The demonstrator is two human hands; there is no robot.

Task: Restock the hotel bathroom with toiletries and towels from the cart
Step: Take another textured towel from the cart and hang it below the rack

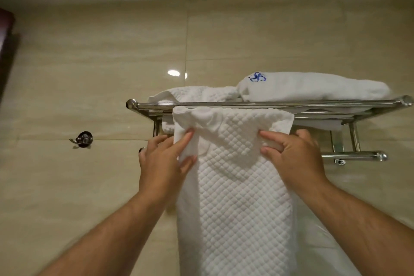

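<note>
A white waffle-textured towel (235, 197) hangs down from the front bar of a chrome wall rack (268, 104). My left hand (163, 159) pinches the towel's left edge just below the bar. My right hand (293, 154) grips its right edge at the same height. On the rack's top shelf lies a folded white towel with a blue logo (313, 87), and beside it on the left a second white textured towel (190, 94). The rack's lower bar (358, 154) sticks out to the right, behind my right hand.
Glossy beige wall tiles (89, 74) fill the background. A dark metal hook (83, 139) is fixed to the wall left of the rack. A dark door or frame edge (5, 51) shows at the far left.
</note>
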